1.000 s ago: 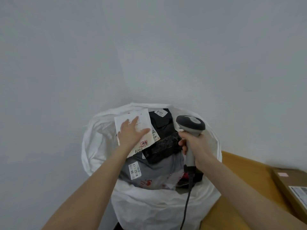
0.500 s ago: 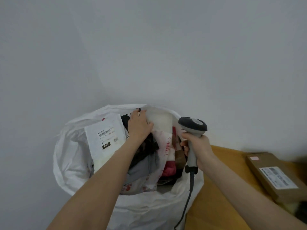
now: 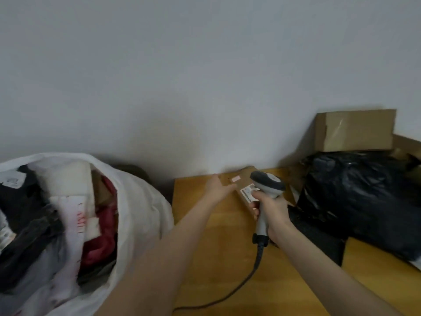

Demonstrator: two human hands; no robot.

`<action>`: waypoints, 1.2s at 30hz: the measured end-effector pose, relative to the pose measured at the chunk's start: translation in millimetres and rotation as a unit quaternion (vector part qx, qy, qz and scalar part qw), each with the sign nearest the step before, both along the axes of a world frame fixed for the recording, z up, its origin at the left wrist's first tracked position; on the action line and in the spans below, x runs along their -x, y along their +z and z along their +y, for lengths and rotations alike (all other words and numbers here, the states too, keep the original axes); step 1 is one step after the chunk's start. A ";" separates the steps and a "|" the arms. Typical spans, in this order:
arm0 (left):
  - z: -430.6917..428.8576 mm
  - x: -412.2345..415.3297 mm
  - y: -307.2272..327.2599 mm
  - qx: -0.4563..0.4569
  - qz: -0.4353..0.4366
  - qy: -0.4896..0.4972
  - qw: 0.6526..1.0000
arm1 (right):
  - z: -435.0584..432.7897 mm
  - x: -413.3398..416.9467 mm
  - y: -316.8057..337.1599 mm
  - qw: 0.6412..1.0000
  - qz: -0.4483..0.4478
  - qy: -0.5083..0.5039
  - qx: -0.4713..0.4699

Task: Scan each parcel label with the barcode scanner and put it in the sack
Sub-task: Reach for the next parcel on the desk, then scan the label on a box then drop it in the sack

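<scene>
A white sack full of parcels stands at the left, beside the wooden table. A flat brown cardboard parcel with a white label and a small pink sticker lies at the table's back edge. My left hand reaches out over the table, fingers straight, at the parcel's left edge. My right hand grips the handle of the grey barcode scanner, whose head hangs over the label. The scanner cable trails across the table.
A big black plastic bag parcel lies on the table at the right, with a flat black parcel in front of it. A brown cardboard box sits on top, against the grey wall.
The view has swung right from the sack to the table. My left hand left the sack and reached across to the brown parcel. The scanner moved over the parcel's label.
</scene>
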State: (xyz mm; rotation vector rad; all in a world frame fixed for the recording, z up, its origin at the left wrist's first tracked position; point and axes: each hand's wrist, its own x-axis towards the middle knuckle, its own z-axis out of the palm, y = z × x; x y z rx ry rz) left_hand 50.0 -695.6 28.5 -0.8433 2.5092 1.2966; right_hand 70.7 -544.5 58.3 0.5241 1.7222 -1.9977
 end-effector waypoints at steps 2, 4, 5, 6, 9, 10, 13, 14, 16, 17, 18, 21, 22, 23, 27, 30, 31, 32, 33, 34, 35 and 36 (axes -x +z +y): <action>30.5 7.2 -27.0 -0.102 -0.048 0.048 0.992 | 32.3 15.5 -15.5 0.999 -0.022 -0.030 -0.010; 54.8 10.0 -55.3 -0.186 -0.099 0.090 0.973 | 58.8 28.9 -30.8 0.998 -0.037 -0.046 -0.025; 63.5 11.1 -70.4 -0.213 -0.124 0.106 0.963 | 69.5 33.9 -38.1 0.997 -0.044 -0.052 -0.030; 70.8 12.0 -81.9 -0.238 -0.145 0.122 0.953 | 78.3 37.6 -44.5 0.996 -0.053 -0.058 -0.031; 82.7 20.2 -116.4 -0.298 -0.146 0.183 0.925 | 96.5 46.2 -58.6 0.995 -0.072 -0.063 -0.030; 85.7 22.6 -118.0 -0.315 -0.135 0.205 0.917 | 100.2 48.2 -60.4 0.995 -0.075 -0.062 -0.029; 87.1 25.3 -105.1 -0.324 -0.099 0.245 0.908 | 108.1 53.2 -61.5 0.996 -0.075 -0.054 -0.019; 81.2 23.2 -99.0 -0.316 -0.089 0.241 0.913 | 109.5 54.0 -60.4 0.996 -0.072 -0.051 -0.016; 61.3 16.9 -82.3 -0.289 -0.081 0.194 0.934 | 110.1 55.0 -55.2 0.997 -0.056 -0.048 -0.006; 49.1 13.4 -72.8 -0.279 -0.076 0.171 0.942 | 109.3 55.5 -51.5 0.998 -0.043 -0.049 -0.003; 36.1 9.5 -61.7 -0.281 -0.071 0.153 0.945 | 108.2 55.8 -47.5 0.998 -0.030 -0.053 -0.002; 2.0 -0.4 -21.0 -0.294 -0.052 0.113 0.948 | 102.9 54.7 -35.0 0.998 0.000 -0.067 -0.002; -8.3 -3.3 -8.4 -0.281 -0.052 0.091 0.954 | 100.9 53.1 -31.7 0.997 0.009 -0.073 -0.004; -17.4 -6.6 4.8 -0.259 -0.055 0.061 0.962 | 98.7 49.8 -27.5 0.997 0.015 -0.077 -0.008; -41.0 -23.5 48.4 -0.227 -0.081 -0.031 0.970 | 92.1 27.0 -18.4 0.998 0.004 -0.060 -0.026; -49.4 -38.8 64.5 -0.237 -0.056 -0.024 0.970 | 83.6 -0.2 -16.6 0.998 -0.015 -0.056 -0.017; -52.0 -44.3 65.6 -0.235 -0.042 -0.005 0.971 | 79.8 -9.4 -16.2 0.998 -0.013 -0.064 -0.016; -54.3 -49.4 65.5 -0.238 -0.030 0.012 0.971 | 76.6 -17.4 -16.0 0.997 -0.011 -0.076 -0.014; -55.4 -55.3 65.8 -0.246 -0.022 0.021 0.969 | 73.6 -25.0 -14.8 0.996 -0.007 -0.084 -0.010; -57.2 -60.0 64.2 -0.253 -0.017 0.025 0.967 | 71.1 -31.5 -14.4 0.996 -0.001 -0.092 -0.007; -58.3 -65.0 63.8 -0.256 -0.010 0.028 0.966 | 69.5 -38.6 -13.1 0.995 0.004 -0.096 -0.008; -59.8 -68.9 64.2 -0.251 0.002 0.032 0.967 | 68.4 -46.0 -10.3 0.995 0.009 -0.101 -0.011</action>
